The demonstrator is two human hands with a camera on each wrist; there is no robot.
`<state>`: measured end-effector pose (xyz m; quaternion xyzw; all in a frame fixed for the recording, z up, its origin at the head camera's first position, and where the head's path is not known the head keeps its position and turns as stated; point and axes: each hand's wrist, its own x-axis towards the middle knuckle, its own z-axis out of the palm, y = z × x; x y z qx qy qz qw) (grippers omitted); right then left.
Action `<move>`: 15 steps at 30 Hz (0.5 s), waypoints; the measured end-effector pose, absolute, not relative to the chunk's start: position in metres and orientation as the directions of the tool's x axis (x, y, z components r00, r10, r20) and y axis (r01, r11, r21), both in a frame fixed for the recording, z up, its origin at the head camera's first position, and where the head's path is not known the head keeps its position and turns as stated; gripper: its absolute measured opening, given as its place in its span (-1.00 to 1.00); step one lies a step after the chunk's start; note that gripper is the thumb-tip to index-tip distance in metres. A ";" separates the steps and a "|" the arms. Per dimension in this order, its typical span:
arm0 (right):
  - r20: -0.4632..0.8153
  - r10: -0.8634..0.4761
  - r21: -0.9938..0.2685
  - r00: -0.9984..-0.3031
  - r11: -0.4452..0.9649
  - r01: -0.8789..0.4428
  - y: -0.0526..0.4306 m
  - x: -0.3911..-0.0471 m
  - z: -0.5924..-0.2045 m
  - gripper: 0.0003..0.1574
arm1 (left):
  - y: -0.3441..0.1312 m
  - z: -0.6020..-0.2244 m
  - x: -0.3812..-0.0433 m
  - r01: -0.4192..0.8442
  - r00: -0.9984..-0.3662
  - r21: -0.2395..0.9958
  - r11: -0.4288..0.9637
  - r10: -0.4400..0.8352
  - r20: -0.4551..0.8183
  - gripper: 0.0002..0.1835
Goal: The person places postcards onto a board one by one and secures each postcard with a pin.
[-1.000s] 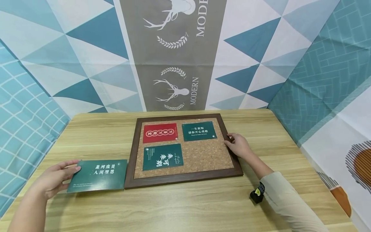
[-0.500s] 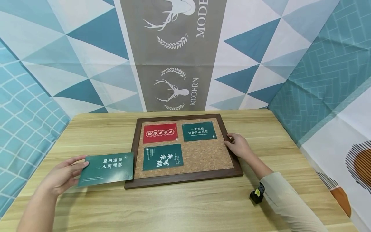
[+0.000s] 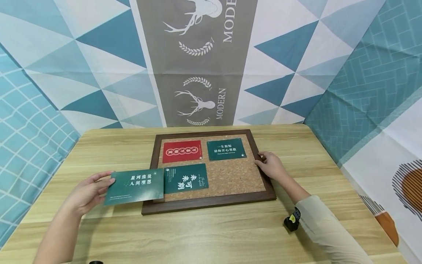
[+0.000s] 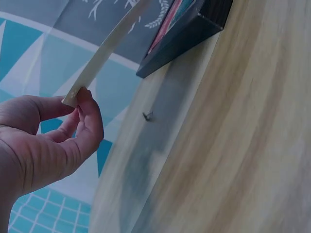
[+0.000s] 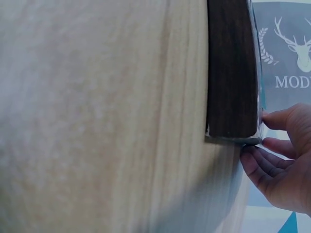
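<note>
Between the thumb and fingers of my left hand (image 3: 90,192) is the left edge of a green postcard (image 3: 132,192) with white Chinese writing. The postcard is held above the table and its right end overlaps the left side of a cork board (image 3: 234,179) in a dark brown wooden frame. The left wrist view shows the postcard edge-on, the pinch (image 4: 58,131) at its near end. My right hand (image 3: 271,167) grips the frame's right side; in the right wrist view, fingers hold the frame (image 5: 233,73) at its end.
On the cork board lie a red card (image 3: 182,156), a green card (image 3: 227,153) at upper right and another green card (image 3: 194,179) at lower left. A small dark bit (image 4: 147,116) lies on the wooden table (image 3: 214,238). Patterned cloth (image 3: 197,73) hangs behind.
My left hand has carried the green postcard rightward and slightly away from me, from beside the frame to over its left side. My right hand and the cork board have stayed put.
</note>
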<state>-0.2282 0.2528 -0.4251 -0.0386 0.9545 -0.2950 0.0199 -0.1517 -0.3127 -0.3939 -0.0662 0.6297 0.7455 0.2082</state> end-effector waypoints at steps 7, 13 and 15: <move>-0.022 -0.077 -0.567 -0.997 0.822 -0.051 0.252 -0.227 -0.424 -0.41 | -0.298 -0.391 -0.158 -0.377 -0.912 0.923 -0.073 0.203 -0.356 -0.75; -0.022 -0.078 -0.564 -0.997 0.824 -0.052 0.252 -0.228 -0.424 -0.41 | -0.287 -0.389 -0.162 -0.360 -0.921 0.928 -0.095 0.193 -0.337 -0.76; -0.020 -0.079 -0.567 -0.997 0.822 -0.054 0.252 -0.228 -0.423 -0.41 | -0.283 -0.388 -0.163 -0.357 -0.924 0.928 -0.109 0.188 -0.334 -0.74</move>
